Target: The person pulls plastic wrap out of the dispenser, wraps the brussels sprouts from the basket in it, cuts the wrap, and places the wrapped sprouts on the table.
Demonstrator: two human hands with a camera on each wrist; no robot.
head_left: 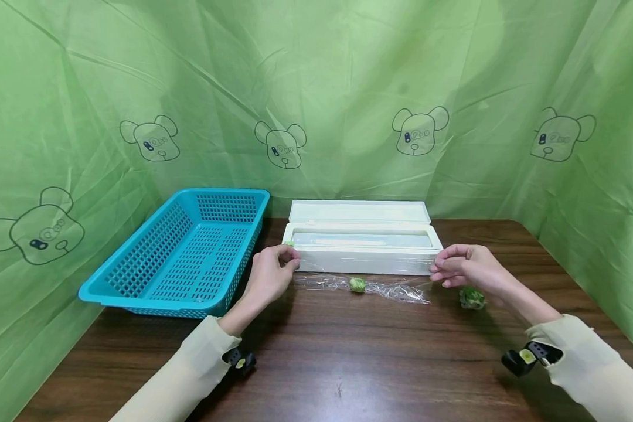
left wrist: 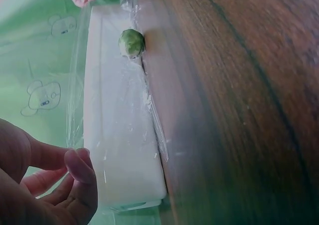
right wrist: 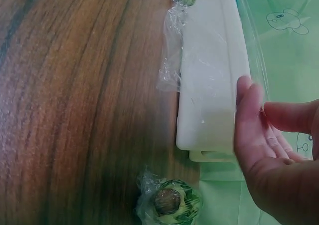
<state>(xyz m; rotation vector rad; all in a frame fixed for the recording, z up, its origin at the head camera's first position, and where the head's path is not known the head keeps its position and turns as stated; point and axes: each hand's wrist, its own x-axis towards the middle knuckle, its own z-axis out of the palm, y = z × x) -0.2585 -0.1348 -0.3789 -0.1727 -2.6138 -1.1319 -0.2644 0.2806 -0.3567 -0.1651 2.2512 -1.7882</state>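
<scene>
A white cling film dispenser box (head_left: 364,261) stands with its lid raised. Clear cling film (head_left: 324,282) runs down its front, its crumpled loose end lying on the table. On that film sits a small green head (head_left: 357,285), like a Brussels sprout. At the box's left end my left hand (head_left: 274,271) pinches the film's upper edge between thumb and fingers; the left wrist view shows this pinch (left wrist: 75,160). My right hand (head_left: 466,266) pinches the film at the right end. Below the right hand lies a second green head (right wrist: 172,202), wrapped in film, its brown cut stem showing.
A blue perforated plastic basket (head_left: 242,258) stands to the left of the box. The brown wooden table (head_left: 348,363) stretches in front. A green cloth backdrop (head_left: 343,70) with bear drawings closes off the back and sides.
</scene>
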